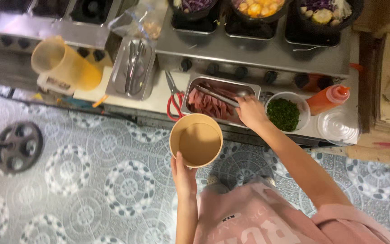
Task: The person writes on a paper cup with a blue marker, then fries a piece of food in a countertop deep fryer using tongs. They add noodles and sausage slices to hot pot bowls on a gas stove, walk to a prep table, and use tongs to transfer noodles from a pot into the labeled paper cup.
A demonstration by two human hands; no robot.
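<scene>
My left hand (182, 174) grips the near rim of an empty brown paper bowl (196, 141), held in the air just in front of the counter. My right hand (251, 111) is closed on metal tongs (220, 95). The tongs reach left over a steel tray (254, 87) filled with strips of pink sliced meat (206, 105). Whether the tongs pinch any meat I cannot tell. The bowl hangs directly below that tray.
Red-handled scissors (173, 103) lie left of the tray. A white tub of chopped green herbs (284, 114), an orange squeeze bottle (328, 99) and a clear lid (338, 127) sit to the right. A lidded steel container (133, 68) and a yellow jug (64, 63) stand left; pots (258, 9) sit on burners behind.
</scene>
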